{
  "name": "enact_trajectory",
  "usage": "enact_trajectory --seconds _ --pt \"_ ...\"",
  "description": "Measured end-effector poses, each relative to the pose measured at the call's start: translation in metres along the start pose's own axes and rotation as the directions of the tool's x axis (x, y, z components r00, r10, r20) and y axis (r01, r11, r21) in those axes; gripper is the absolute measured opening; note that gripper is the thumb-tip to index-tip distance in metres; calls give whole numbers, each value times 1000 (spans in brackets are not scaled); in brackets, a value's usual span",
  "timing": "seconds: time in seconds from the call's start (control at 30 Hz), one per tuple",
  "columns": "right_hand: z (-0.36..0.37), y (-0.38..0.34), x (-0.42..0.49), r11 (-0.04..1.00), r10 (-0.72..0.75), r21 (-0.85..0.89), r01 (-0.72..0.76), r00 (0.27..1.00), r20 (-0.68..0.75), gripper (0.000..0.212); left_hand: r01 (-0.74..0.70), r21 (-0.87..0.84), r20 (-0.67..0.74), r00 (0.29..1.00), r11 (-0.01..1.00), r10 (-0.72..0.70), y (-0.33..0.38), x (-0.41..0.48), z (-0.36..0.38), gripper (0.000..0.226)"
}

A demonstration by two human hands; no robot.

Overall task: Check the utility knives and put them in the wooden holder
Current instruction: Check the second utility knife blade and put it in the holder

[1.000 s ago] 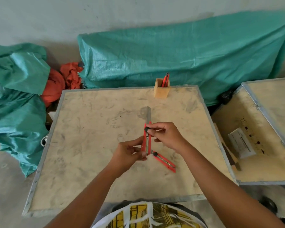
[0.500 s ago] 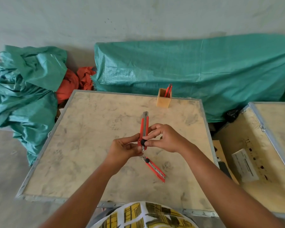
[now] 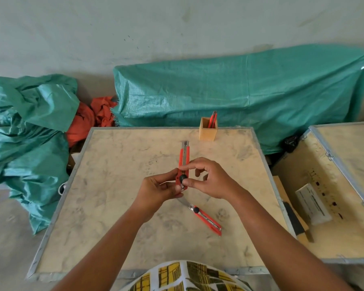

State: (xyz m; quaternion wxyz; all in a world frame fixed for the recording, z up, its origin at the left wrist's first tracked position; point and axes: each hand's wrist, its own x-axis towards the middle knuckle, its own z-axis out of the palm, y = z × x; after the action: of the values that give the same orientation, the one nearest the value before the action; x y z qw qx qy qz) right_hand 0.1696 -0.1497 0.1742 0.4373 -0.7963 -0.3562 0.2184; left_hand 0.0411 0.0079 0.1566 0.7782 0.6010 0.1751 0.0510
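Holder [image 3: 207,133] (wooden) contains two red knives [image 3: 213,119]

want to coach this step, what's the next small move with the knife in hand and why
Probably slide the black knob back to pull in the blade. The held knife, gripped by the left hand with the right hand on its slider, shows blade past its tip, and it should go safe into the wooden holder.

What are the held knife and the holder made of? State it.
Held utility knife: body looks like glossy red plastic, with a dull grey metal blade tip and a black knob. Holder: pale, matte wood, apparently unpainted, with flat box sides.
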Motion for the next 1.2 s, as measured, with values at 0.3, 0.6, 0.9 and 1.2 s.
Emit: enact_trajectory --seconds 0.3,0.6,0.9,1.2 --pt "5 -5 2 999 32 32 -29 995 -91 21 -25 24 75 997 999 23 7 7 -8 46" --pt "0 15 2 995 90 46 -84 984 -154 19 9 28 99 995 1000 -12 -3 28 4 50" --pt "-33 50 23 962 179 227 -150 977 -112 30 47 135 101 993 990 -61 -11 72 23 51" --pt "-79 91 92 910 259 372 -183 952 -164 30 76 211 63 994 975 -91 -6 168 46 50"
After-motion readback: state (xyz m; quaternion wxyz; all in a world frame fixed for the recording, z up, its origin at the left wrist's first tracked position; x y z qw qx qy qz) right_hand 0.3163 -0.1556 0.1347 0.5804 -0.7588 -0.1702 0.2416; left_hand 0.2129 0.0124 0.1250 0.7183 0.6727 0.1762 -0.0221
